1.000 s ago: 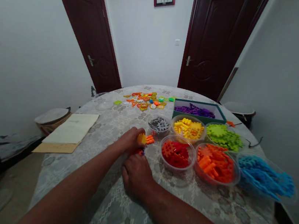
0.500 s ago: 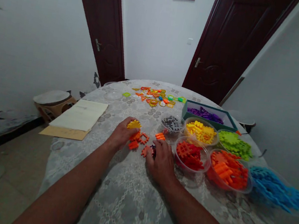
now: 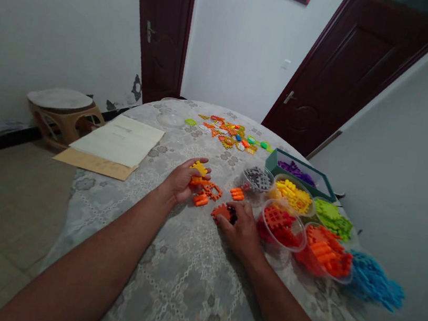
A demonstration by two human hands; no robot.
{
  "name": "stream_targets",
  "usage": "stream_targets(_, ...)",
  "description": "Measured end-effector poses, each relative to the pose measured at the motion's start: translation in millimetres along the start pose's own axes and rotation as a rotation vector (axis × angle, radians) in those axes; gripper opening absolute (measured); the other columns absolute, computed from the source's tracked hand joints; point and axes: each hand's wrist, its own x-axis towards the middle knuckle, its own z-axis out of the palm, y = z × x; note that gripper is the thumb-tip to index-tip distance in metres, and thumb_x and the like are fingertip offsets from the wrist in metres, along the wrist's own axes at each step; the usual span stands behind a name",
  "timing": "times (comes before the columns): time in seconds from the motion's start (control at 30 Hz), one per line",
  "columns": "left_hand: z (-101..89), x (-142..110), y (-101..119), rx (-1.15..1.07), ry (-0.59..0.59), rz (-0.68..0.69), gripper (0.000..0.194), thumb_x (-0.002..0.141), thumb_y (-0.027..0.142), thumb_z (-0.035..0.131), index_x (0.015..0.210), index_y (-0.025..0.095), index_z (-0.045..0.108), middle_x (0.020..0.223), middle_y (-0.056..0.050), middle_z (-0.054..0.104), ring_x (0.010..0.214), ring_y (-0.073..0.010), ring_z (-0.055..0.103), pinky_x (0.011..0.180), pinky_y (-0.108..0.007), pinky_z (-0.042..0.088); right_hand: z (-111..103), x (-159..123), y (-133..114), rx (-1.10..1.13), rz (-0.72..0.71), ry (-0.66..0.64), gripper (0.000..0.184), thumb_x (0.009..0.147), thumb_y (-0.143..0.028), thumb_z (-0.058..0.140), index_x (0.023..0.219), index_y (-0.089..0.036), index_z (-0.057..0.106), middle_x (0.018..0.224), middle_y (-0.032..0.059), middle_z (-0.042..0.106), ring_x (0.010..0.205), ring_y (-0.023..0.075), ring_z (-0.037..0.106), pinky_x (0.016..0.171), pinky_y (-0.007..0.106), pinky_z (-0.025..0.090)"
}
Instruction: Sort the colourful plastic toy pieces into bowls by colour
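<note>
My left hand [image 3: 179,181] is closed around a yellow toothed plastic building piece [image 3: 199,168], its fingers partly spread. Orange pieces lie just under and beside it, among them an orange open square frame [image 3: 214,191] and an orange ribbed connector [image 3: 201,199]. With thumb and fingers, my right hand [image 3: 242,232] grips an orange-red toothed plate [image 3: 221,212] low over the tablecloth. A dark piece [image 3: 233,215] shows at its fingers; whether the two are joined I cannot tell. Beyond that hand sits another orange ribbed connector [image 3: 237,193].
To the right stand clear tubs of grey pieces [image 3: 258,178], yellow pieces [image 3: 292,196], red pieces [image 3: 281,223], orange pieces [image 3: 326,252], green pieces [image 3: 333,219] and blue pieces [image 3: 375,283], plus a green box [image 3: 273,161]. Mixed pieces [image 3: 227,140] lie far back; paper sheets [image 3: 119,139] lie left.
The view has turned and tilted. My left fingers have loosened, showing more of the yellow piece. The orange-red plate at my right hand shows more fully.
</note>
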Motion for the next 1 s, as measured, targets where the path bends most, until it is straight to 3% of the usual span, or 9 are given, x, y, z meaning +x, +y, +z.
stream_targets(0.17, -4.9, 3, 3, -0.085, -0.035, -0.056, 0.043, 0.074, 0.018, 0.07, 0.117, 0.019, 0.067, 0.102, -0.01, 0.072, 0.074, -0.0176, 0.071, 0.048, -0.02, 0.049, 0, -3, -7, 0.145, 0.105, -0.063, 0.032, 0.088, -0.041, 0.073, 0.114, -0.023, 0.069, 0.104, 0.0055, 0.073, 0.093, 0.0255, 0.068, 0.089, 0.041, 0.055)
stream_targets(0.27, -5.0, 3, 2, -0.084, -0.034, -0.097, 0.033, 0.079, 0.027, 0.073, 0.11, 0.017, 0.069, 0.097, -0.011, 0.072, 0.072, -0.0177, 0.07, 0.051, -0.023, 0.054, 3, 1, -12, 0.292, 0.18, -0.067, 0.037, 0.089, -0.041, 0.072, 0.121, -0.024, 0.07, 0.106, 0.005, 0.075, 0.093, 0.0242, 0.069, 0.088, 0.04, 0.055)
stream_targets(0.4, -5.4, 2, 1, -0.056, -0.053, -0.099, 0.031, 0.08, 0.029, 0.074, 0.108, 0.017, 0.07, 0.099, -0.011, 0.071, 0.074, -0.018, 0.07, 0.053, -0.024, 0.055, 5, 22, -19, 0.365, 0.204, 0.009, 0.048, 0.085, -0.045, 0.075, 0.128, -0.023, 0.072, 0.11, 0.0064, 0.075, 0.095, 0.0242, 0.069, 0.085, 0.038, 0.057)
stream_targets(0.53, -9.3, 4, -3, 0.05, 0.001, -0.094, 0.035, 0.075, 0.021, 0.074, 0.109, 0.019, 0.069, 0.101, -0.009, 0.069, 0.073, -0.0174, 0.069, 0.055, -0.026, 0.057, 7, 49, -22, 0.429, 0.202, 0.077, 0.057, 0.083, -0.048, 0.076, 0.132, -0.019, 0.071, 0.103, 0.0069, 0.076, 0.088, 0.0229, 0.069, 0.076, 0.034, 0.058)
stream_targets(0.73, -11.8, 10, -12, 0.084, 0.033, -0.081, 0.034, 0.07, 0.014, 0.077, 0.103, 0.018, 0.069, 0.091, -0.008, 0.069, 0.071, -0.0188, 0.069, 0.059, -0.03, 0.061, 19, 62, -26, 0.614, 0.317, 0.052, 0.062, 0.079, -0.051, 0.079, 0.13, -0.018, 0.07, 0.106, 0.0081, 0.077, 0.081, 0.0209, 0.07, 0.064, 0.03, 0.056)
stream_targets(0.87, -8.3, 11, -14, 0.022, -0.02, -0.045, 0.028, 0.078, 0.024, 0.082, 0.103, 0.018, 0.069, 0.094, -0.008, 0.071, 0.076, -0.0195, 0.072, 0.065, -0.033, 0.064, 24, 72, -43, 0.671, 0.242, 0.002, 0.059, 0.081, -0.053, 0.079, 0.129, -0.018, 0.07, 0.106, 0.0059, 0.077, 0.084, 0.0194, 0.071, 0.072, 0.03, 0.058)
stream_targets(1.0, -6.3, 10, -12, -0.13, -0.2, -0.032, 0.037, 0.085, 0.046, 0.084, 0.104, 0.017, 0.071, 0.099, -0.012, 0.076, 0.082, -0.0221, 0.075, 0.07, -0.034, 0.065, 32, 96, -63, 0.442, 0.083, 0.032, 0.047, 0.089, -0.051, 0.069, 0.123, -0.019, 0.075, 0.107, 0.0066, 0.078, 0.093, 0.0218, 0.071, 0.083, 0.034, 0.058)
